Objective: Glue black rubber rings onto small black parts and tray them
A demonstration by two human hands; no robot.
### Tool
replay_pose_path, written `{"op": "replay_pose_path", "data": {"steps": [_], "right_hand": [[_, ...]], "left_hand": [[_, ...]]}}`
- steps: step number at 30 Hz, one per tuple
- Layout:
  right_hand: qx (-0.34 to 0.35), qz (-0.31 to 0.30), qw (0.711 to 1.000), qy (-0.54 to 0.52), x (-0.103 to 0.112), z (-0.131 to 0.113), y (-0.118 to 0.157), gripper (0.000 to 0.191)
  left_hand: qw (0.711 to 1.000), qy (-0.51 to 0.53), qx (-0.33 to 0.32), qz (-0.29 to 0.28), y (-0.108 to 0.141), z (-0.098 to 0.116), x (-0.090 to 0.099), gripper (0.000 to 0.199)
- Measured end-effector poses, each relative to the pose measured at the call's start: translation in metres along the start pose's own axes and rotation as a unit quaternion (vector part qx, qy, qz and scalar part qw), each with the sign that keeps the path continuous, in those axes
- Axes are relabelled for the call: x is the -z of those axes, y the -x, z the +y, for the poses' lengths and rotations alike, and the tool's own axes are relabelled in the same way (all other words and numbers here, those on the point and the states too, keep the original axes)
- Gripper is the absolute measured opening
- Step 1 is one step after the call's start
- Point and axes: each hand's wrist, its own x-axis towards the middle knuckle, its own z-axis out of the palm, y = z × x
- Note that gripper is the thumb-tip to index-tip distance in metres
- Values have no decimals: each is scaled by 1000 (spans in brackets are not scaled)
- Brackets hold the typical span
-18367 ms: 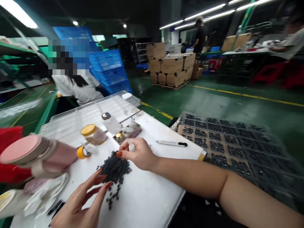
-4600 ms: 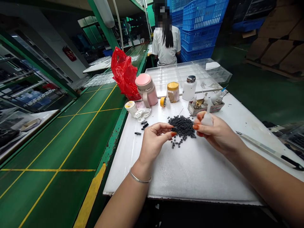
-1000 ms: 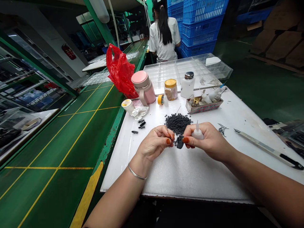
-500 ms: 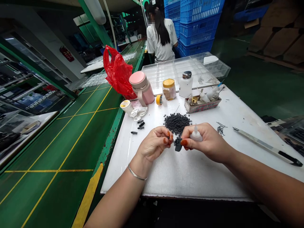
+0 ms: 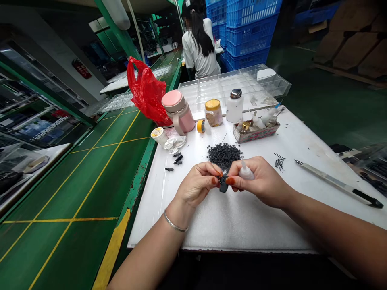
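Left fingers: The left fingers (image 5: 209, 179) are clenched in a close pinch on a small matt-black moulded part (image 5: 223, 186); exactly how it sits in the pinch is partly hidden.

Right fingers: The right fingers (image 5: 233, 181) are closed around a white plastic squeeze bottle with a tapered nozzle (image 5: 245, 172), which points up and away from the black part. The orange-nailed fingertip presses against the part's right side.

Held part: It sits between both sets of fingers, above the white foam-covered tabletop (image 5: 229, 231).

Handling: Such a small part seems best kept in a short, firm pinch, with both hands close together and the bottle's nozzle clear of the loose pieces.

Just ahead of the fingers: A heap of tiny black rubber rings (image 5: 223, 156) lies loose, with a few strays around its edge.

Left of the fingers: Several small black plastic pieces (image 5: 178, 158) lie in a short scatter.

Right of the fingers: Thin black pins (image 5: 280, 162) lie in a small cluster, and a long, slim white tool with a black end (image 5: 335, 184) rests beyond them.

Farther ahead: A shallow tray of small bottles (image 5: 255, 133) stands before a clear plastic compartment box (image 5: 229, 90).
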Motion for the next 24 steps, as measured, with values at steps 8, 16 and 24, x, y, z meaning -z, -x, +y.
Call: {"op": "replay_pose_path", "data": {"steps": [8,16,24], "right_hand": [[-8,4,1000,0,-1,1,0,30],[-20,9,1000,-7,-2,0,-1,30],[-44,8,999,-29,-2,0,1,30]], "left_hand": [[1000,4,-6,-12,1,-3,2,22],[1000,2,-3,-6,1,-2,1,24],[1000,-16,-22,-1,-1,1,-2,24]]}}
